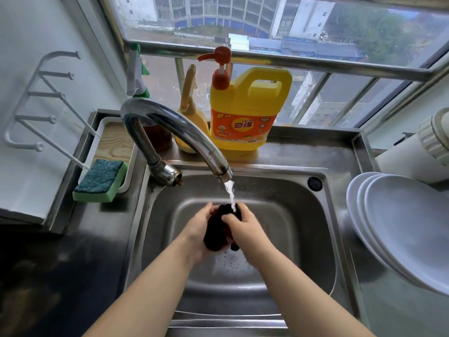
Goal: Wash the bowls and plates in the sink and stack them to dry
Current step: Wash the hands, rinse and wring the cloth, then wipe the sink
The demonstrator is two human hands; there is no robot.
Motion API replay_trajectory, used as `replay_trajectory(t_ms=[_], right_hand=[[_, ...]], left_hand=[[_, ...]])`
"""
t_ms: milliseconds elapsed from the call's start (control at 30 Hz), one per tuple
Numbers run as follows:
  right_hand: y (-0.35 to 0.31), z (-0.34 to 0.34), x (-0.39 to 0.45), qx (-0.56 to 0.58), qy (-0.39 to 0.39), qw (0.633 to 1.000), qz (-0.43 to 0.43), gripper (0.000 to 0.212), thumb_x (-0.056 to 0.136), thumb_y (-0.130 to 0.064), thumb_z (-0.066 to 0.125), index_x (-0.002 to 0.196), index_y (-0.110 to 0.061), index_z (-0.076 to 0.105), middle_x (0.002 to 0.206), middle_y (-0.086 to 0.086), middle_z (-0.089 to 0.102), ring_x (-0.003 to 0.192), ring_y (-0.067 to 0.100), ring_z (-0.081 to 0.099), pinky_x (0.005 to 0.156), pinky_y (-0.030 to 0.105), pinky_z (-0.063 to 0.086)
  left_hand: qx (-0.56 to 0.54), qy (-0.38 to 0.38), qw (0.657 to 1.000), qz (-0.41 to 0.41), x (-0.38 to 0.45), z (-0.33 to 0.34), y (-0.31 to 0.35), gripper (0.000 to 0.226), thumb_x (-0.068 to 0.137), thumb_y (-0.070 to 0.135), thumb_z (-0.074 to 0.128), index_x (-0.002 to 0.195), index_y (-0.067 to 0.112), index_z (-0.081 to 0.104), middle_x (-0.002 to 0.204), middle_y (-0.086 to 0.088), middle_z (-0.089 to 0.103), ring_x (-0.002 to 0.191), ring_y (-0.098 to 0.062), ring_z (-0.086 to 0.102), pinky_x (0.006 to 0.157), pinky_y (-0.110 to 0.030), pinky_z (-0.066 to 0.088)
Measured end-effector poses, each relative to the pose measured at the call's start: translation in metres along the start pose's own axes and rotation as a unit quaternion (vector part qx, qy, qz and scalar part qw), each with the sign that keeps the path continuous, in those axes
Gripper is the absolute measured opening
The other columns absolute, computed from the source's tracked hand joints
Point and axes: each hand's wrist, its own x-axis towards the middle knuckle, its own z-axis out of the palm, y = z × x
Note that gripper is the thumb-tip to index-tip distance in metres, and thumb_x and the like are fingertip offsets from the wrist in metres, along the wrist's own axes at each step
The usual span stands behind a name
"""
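Both my hands are over the middle of the steel sink [315, 229], wrapped around a dark wet cloth [217, 232]. My left hand [198, 228] grips its left side and my right hand [245, 227] squeezes its upper right part. Water runs from the curved tap [175, 132] straight onto the top of the cloth. White plates [401, 227] lean stacked on the counter right of the sink, apart from my hands. No dish lies in the visible part of the basin.
A yellow detergent bottle [245, 110] with a red pump stands behind the sink beside a yellow spray bottle [190, 115]. A green-blue sponge [100, 181] rests on a white tray [97, 139] at left. A white wall rack [36, 103] hangs further left.
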Motion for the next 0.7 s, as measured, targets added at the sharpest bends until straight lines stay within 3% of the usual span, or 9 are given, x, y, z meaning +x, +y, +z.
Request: replay_trajectory(t_ms=[100,167,267,367,433,533,600,700], right_hand=[[-0.002,0.011,-0.007,-0.016,0.011,0.999,-0.043,0.019,0.086,-0.033,0.066,0.071,-0.031,0.056,0.076,-0.007,0.062,0.075,0.01,0.06,0.068,0.027,0.05],[-0.002,0.016,-0.007,-0.025,0.042,0.996,-0.078,0.033,0.085,-0.039,0.068,0.06,-0.03,0.049,0.062,-0.01,0.055,0.063,0.007,0.054,0.062,0.022,0.043],[-0.005,0.021,-0.003,0.005,0.073,0.993,-0.091,0.039,0.085,-0.043,0.067,0.051,-0.03,0.052,0.052,-0.011,0.055,0.057,0.006,0.055,0.059,0.022,0.043],[-0.01,0.024,0.002,0.017,0.097,0.992,-0.078,0.047,0.083,-0.055,0.062,0.054,-0.019,0.057,0.059,0.001,0.061,0.064,0.018,0.063,0.063,0.034,0.051],[-0.01,0.024,0.006,0.003,0.112,0.992,-0.063,0.055,0.081,-0.06,0.053,0.059,-0.01,0.058,0.067,0.012,0.063,0.069,0.027,0.064,0.064,0.038,0.052],[-0.007,0.025,0.014,0.022,0.103,0.993,-0.045,0.048,0.093,-0.048,0.049,0.055,-0.018,0.057,0.061,0.007,0.06,0.061,0.024,0.059,0.057,0.035,0.048],[-0.006,0.024,0.019,0.038,0.084,0.996,0.003,0.05,0.092,-0.051,0.046,0.065,-0.012,0.061,0.068,0.01,0.066,0.066,0.027,0.062,0.059,0.037,0.049],[0.005,0.015,0.034,0.008,0.101,0.993,0.058,0.04,0.098,-0.05,0.037,0.082,-0.019,0.058,0.085,0.009,0.068,0.076,0.026,0.062,0.059,0.029,0.042]], left_hand=[[-0.055,0.027,0.998,-0.034,0.004,0.012,0.005,0.064,0.095,0.061,0.032,0.095,0.006,0.065,0.074,-0.012,0.071,0.079,-0.027,0.062,0.075,-0.034,0.047],[-0.06,0.02,0.997,-0.043,0.004,0.017,0.005,0.063,0.093,0.064,0.034,0.086,0.01,0.065,0.062,-0.009,0.069,0.073,-0.024,0.062,0.064,-0.032,0.046],[-0.068,0.035,0.997,-0.006,0.004,0.024,0.003,0.049,0.094,0.055,0.045,0.085,0.011,0.063,0.061,-0.007,0.068,0.071,-0.022,0.062,0.061,-0.031,0.045],[-0.052,0.068,0.995,0.052,0.009,0.024,0.002,0.032,0.088,0.037,0.057,0.075,0.008,0.061,0.065,-0.01,0.059,0.062,-0.024,0.057,0.058,-0.029,0.043],[-0.016,0.099,0.992,0.081,0.009,0.025,0.002,0.036,0.093,0.034,0.055,0.068,0.009,0.061,0.056,-0.007,0.058,0.054,-0.023,0.054,0.055,-0.028,0.04],[0.041,0.138,0.982,0.119,0.008,0.025,0.001,0.044,0.095,0.042,0.054,0.069,0.007,0.065,0.052,-0.006,0.058,0.048,-0.02,0.053,0.049,-0.025,0.04],[0.082,0.148,0.976,0.139,0.005,0.023,0.003,0.044,0.097,0.04,0.05,0.076,0.004,0.067,0.056,-0.009,0.061,0.049,-0.021,0.055,0.046,-0.024,0.04],[0.104,0.123,0.973,0.164,0.002,0.02,0.006,0.044,0.099,0.04,0.045,0.073,0.01,0.065,0.067,-0.009,0.069,0.064,-0.023,0.065,0.06,-0.033,0.052]])
